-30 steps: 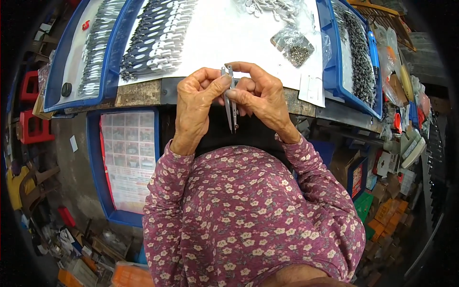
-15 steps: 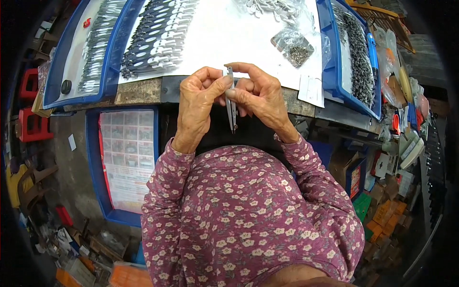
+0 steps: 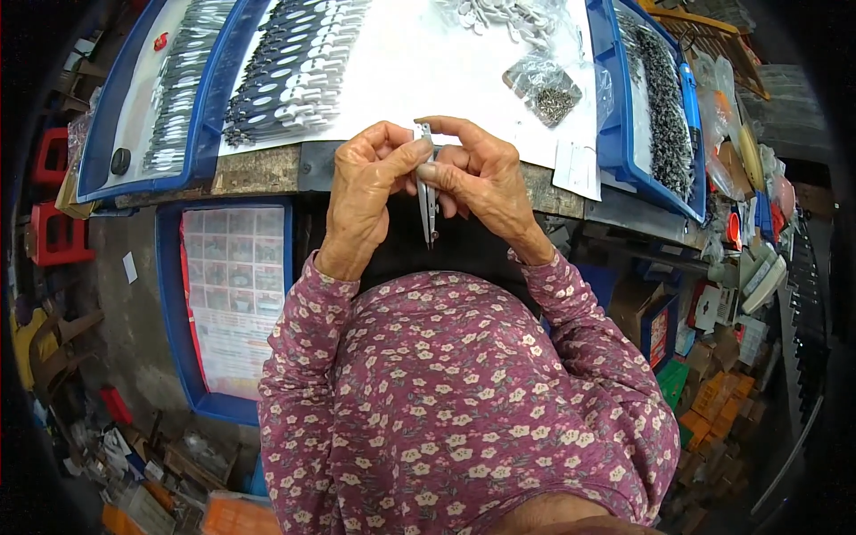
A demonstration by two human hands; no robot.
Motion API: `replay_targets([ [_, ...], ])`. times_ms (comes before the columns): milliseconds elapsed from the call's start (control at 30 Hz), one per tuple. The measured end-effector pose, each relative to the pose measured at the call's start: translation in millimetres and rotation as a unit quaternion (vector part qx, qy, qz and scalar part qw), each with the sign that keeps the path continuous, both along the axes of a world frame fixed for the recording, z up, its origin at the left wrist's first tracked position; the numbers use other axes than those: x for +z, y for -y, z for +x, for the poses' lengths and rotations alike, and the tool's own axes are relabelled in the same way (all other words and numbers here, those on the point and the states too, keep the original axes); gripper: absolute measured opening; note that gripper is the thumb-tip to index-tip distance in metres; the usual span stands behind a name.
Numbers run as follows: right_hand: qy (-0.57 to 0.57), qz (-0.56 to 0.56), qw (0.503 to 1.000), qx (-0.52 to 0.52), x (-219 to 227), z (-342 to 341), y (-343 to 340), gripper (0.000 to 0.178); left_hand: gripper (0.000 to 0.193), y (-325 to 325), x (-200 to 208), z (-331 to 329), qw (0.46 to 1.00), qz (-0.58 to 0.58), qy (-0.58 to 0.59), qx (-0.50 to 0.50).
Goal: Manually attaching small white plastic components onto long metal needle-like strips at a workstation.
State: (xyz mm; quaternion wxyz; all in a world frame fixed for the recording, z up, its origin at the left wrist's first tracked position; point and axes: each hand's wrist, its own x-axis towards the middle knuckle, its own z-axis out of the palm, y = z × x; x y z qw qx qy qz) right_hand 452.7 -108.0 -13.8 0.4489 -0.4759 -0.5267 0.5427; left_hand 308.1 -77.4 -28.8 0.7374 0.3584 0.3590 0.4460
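Both my hands meet in front of the table's near edge around a slim silver metal piece (image 3: 429, 214) that hangs down in two narrow strips. My left hand (image 3: 364, 183) pinches its upper part between thumb and fingers. My right hand (image 3: 489, 183) grips the same piece from the other side, its thumb pressed on it and its index finger reaching over the top end. Fingers partly hide the upper part. Beyond them, overlapping rows of dark and pale flat parts (image 3: 299, 76) lie on white paper (image 3: 419, 76). A clear bag of small metal pins or screws (image 3: 555, 104) rests farther right.
A blue tray (image 3: 203, 116) of silver parts stands at left, another blue tray (image 3: 615, 134) of dark small parts at right. Pale loose parts (image 3: 508, 18) lie at the back. Below left is a blue bin (image 3: 167, 285); red stools (image 3: 58, 236) stand beyond it. Boxes (image 3: 713, 406) crowd the right.
Almost nothing differs. The whole view has shifted slightly, and both hands keep nearly the same grip on the silver metal piece.
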Motion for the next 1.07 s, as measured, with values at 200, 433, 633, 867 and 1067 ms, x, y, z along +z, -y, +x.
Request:
replay_targets([
  [200, 0.012, 0.004, 1.000, 0.002, 0, 1, 0, 0.039, 0.010, 0, -2, 1, 1.000, 0.000, -0.007, 0.003],
  [433, 0.010, 0.003, 1.000, 0.021, -5, 7, 0, 0.035, 0.009, 0, -4, -4, 1.000, 0.001, -0.012, -0.016],
  [633, -0.071, -0.004, 0.997, 0.029, -23, 16, -13, 0.026, 0.008, -4, -8, -1, 0.998, -0.011, -0.017, -0.051],
  [867, -0.184, -0.011, 0.982, 0.050, -44, 28, -21, 0.025, 0.009, -10, -30, 10, 0.997, -0.022, 0.000, -0.068],
  [1067, -0.234, -0.027, 0.970, 0.058, -59, 42, -28, 0.028, 0.014, -15, -38, 18, 0.994, -0.013, -0.016, -0.107],
])
